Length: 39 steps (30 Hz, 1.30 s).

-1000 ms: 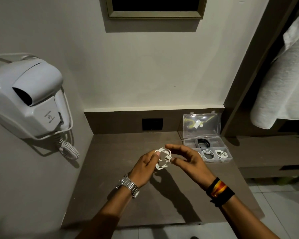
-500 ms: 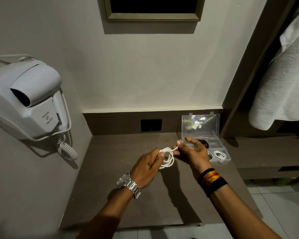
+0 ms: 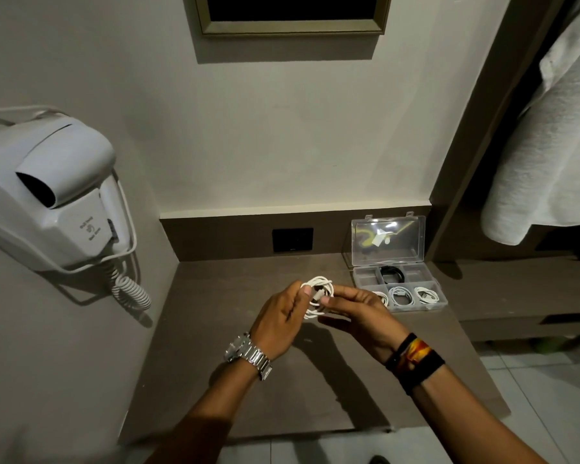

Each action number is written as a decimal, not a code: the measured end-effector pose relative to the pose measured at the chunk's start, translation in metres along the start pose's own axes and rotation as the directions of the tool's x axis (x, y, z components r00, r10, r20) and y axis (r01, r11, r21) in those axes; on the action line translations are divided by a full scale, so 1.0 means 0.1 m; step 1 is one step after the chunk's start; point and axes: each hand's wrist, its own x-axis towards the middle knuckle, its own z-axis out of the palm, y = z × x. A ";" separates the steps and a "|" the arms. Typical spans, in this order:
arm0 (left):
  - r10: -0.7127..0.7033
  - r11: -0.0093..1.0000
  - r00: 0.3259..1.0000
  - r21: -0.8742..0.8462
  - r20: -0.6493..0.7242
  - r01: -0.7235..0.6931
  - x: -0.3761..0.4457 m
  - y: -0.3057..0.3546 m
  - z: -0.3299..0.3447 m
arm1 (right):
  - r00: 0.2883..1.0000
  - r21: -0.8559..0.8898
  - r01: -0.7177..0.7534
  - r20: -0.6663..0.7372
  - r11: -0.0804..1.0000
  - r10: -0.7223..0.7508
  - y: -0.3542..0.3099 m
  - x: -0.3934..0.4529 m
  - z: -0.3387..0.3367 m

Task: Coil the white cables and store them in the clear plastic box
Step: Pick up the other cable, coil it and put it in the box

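White cable [image 3: 319, 296], coiled, is pinched between my left hand [image 3: 278, 324] and right hand [image 3: 362, 316] above the desk [image 3: 215, 380]. Beyond, at the desk's far right, the clear plastic box [image 3: 399, 286] stands open; three front compartments hold white coils.

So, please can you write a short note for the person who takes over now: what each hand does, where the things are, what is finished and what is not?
Left hand: pinches the left side of the coiled white cable, above the brown counter.
Right hand: pinches the same coil from the right.
Clear plastic box: open at the back right of the counter, lid upright.
Done: coiled white cables already lie in the front row of compartments; a black cable lies in the back row.
Left: finish the coil in hand and put it into the box. The back left compartment looks free. No other loose cable is visible.
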 end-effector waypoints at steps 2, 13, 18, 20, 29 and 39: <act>-0.009 1.000 1.000 0.016 0.014 0.009 -0.02 -0.04 0.04 | 0.999 0.074 0.004 -0.033 0.997 -0.002 0.01 0.00 0.02; -0.153 0.979 0.975 -0.108 0.158 0.172 0.00 -0.23 0.25 | 0.996 0.064 -0.053 -0.075 0.997 0.058 0.03 -0.02 -0.17; -0.220 0.941 0.956 -0.217 0.193 0.261 0.20 -0.25 0.50 | 0.974 -0.087 0.102 -0.193 0.991 -0.117 0.08 0.02 -0.42; -0.261 0.918 0.942 -0.248 0.210 0.310 0.31 -0.22 0.65 | 0.956 -0.147 0.116 -0.252 0.982 -0.150 0.08 0.04 -0.57; -0.441 0.807 0.869 -0.325 0.224 0.493 0.97 -0.20 1.43 | 0.952 -0.219 -0.038 -0.304 0.975 -0.031 -0.04 0.36 -1.52; -0.462 0.884 0.886 -0.102 -0.031 0.457 1.64 -0.34 1.91 | 0.921 -0.238 -0.232 -0.365 0.943 0.135 -0.16 1.36 -2.45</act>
